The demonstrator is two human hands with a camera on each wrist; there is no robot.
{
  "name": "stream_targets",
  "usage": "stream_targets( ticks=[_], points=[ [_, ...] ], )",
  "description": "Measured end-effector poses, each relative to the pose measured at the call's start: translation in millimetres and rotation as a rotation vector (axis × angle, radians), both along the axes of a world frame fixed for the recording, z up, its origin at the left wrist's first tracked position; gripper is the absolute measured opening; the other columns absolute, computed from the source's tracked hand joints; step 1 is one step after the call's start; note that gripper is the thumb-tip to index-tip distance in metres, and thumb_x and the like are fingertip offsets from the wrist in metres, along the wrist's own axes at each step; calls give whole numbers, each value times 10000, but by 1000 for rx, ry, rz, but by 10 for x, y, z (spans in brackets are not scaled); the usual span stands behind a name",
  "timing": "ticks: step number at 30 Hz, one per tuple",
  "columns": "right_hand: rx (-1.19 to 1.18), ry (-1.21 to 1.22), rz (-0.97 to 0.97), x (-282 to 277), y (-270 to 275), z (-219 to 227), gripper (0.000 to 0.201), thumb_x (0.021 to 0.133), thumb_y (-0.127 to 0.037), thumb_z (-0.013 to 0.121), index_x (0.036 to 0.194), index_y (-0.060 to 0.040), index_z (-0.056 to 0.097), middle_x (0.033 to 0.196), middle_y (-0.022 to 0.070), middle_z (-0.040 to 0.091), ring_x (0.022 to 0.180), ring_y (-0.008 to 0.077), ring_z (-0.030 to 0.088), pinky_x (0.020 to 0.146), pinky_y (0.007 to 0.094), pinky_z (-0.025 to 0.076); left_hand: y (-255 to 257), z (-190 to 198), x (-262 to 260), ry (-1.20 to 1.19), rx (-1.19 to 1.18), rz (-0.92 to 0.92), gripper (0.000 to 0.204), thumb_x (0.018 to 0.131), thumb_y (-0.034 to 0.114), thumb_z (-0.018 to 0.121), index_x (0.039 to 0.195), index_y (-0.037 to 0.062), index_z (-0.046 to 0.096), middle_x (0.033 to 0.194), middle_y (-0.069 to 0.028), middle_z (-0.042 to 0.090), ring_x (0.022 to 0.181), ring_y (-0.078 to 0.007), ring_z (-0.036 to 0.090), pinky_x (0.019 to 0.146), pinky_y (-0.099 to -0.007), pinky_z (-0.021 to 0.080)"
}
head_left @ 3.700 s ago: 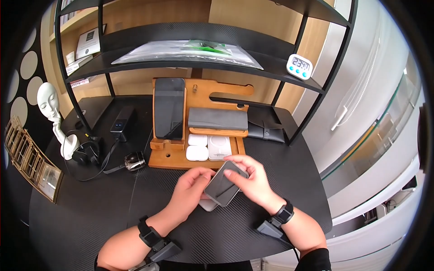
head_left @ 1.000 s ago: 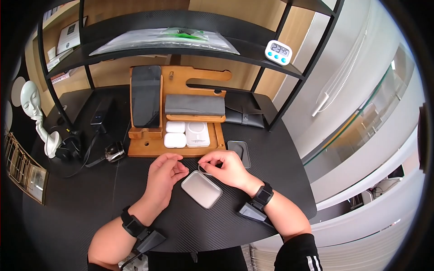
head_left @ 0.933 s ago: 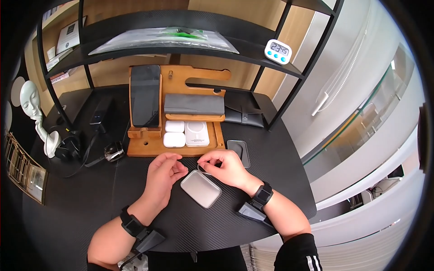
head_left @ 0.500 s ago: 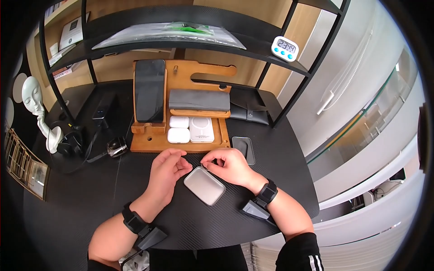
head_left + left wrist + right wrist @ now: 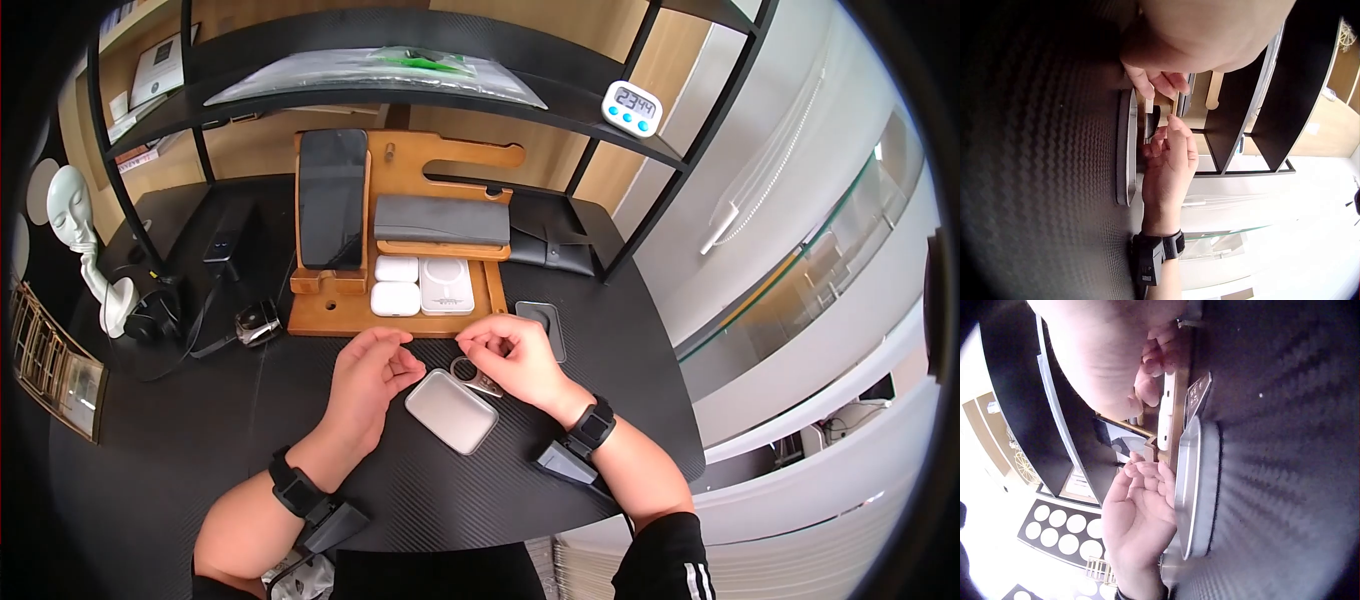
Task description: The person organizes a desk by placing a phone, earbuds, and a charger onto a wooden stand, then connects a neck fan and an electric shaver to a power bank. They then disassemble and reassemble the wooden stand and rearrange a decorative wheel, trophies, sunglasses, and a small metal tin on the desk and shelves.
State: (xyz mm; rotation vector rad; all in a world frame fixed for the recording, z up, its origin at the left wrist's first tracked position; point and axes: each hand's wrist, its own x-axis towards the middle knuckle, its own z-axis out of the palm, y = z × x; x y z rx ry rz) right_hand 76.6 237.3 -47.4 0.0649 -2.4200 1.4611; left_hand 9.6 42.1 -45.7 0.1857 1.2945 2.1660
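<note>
A shallow metal tin [image 5: 452, 411], its inside bare, lies on the black table in front of me. Right behind its far right corner is a small flat metal piece with a ring at one end [image 5: 489, 384], partly under my right hand. My right hand [image 5: 518, 362] hovers over this piece with its fingers loosely bent; the right wrist view shows nothing between them. Close to the tin's left side, my left hand [image 5: 368, 385] stays relaxed, holding nothing. The tin's dark lid [image 5: 541, 328] lies farther back, partly behind the right hand.
Behind the hands stands a wooden organizer [image 5: 350, 322] bearing a phone [image 5: 333, 200], a grey case [image 5: 442, 220] and white cases [image 5: 396, 299]. A watch [image 5: 257, 322] and a white figurine [image 5: 72, 215] are at left. A shelf with a timer [image 5: 631, 108] rises behind.
Earlier, both hands held the tin and lid; the lid was then laid at the right. The right hand has since released the ringed metal piece behind the tin. The left hand has barely moved lately.
</note>
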Motion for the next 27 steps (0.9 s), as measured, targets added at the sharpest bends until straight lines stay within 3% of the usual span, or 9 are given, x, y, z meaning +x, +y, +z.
stream_targets(
  ticks=[2, 5, 6, 9, 10, 13, 19, 27],
  points=[
    [-11, -5, -27, 6, -10, 15, 92, 773, -57, 659, 859, -30, 672, 607, -35, 556, 529, -1, 437, 476, 182, 352, -9, -9, 3, -13, 2, 7, 143, 937, 136, 451, 966, 30, 543, 754, -50, 573, 766, -160, 599, 785, -325, 505],
    [273, -27, 94, 62, -81, 158, 147, 731, -144, 712, 853, -70, 675, 647, 5, 571, 536, 84, 510, 488, 234, 408, 0, -20, -8, -11, 15, -6, 142, 936, 131, 447, 969, 30, 542, 758, -50, 573, 766, -160, 599, 784, -325, 505],
    [316, -49, 126, 78, -99, 160, 222, 703, -187, 724, 899, -98, 669, 734, 31, 582, 595, 161, 568, 553, 284, 466, 0, -20, -6, -4, 12, -5, 143, 937, 133, 449, 969, 30, 543, 757, -50, 573, 764, -160, 600, 784, -325, 505],
    [471, -36, 165, 115, -179, 183, 267, 717, -182, 729, 964, -105, 664, 763, 16, 551, 611, 129, 545, 567, 256, 462, 0, -31, -2, -2, 8, -2, 145, 938, 138, 452, 971, 31, 545, 755, -50, 572, 759, -160, 600, 784, -324, 504],
    [490, -73, 173, 113, -174, 193, 288, 723, -209, 716, 989, -114, 661, 789, 29, 546, 637, 154, 568, 607, 278, 486, -2, -32, -5, -4, 7, 2, 146, 938, 140, 454, 972, 31, 545, 753, -49, 572, 758, -160, 599, 784, -323, 503],
    [453, -139, 145, 114, -166, 191, 266, 715, -209, 691, 962, -118, 650, 780, 37, 569, 695, 213, 601, 635, 326, 490, -8, -28, -11, -1, 11, -9, 146, 939, 143, 455, 970, 33, 546, 753, -47, 572, 758, -158, 599, 784, -321, 501],
    [469, -124, 121, 112, -159, 182, 232, 702, -137, 643, 930, -88, 647, 694, 53, 569, 676, 227, 593, 608, 347, 478, 1, -18, -2, 6, 3, -10, 147, 940, 143, 453, 966, 33, 548, 751, -46, 572, 754, -152, 598, 787, -323, 501],
    [490, -148, 137, 120, -143, 167, 223, 696, -84, 618, 915, -62, 653, 716, 73, 601, 681, 233, 602, 605, 336, 482, 3, -30, -4, 75, -41, -57, 152, 940, 145, 461, 973, 30, 554, 781, -48, 587, 779, -144, 600, 788, -307, 499]
  ],
)
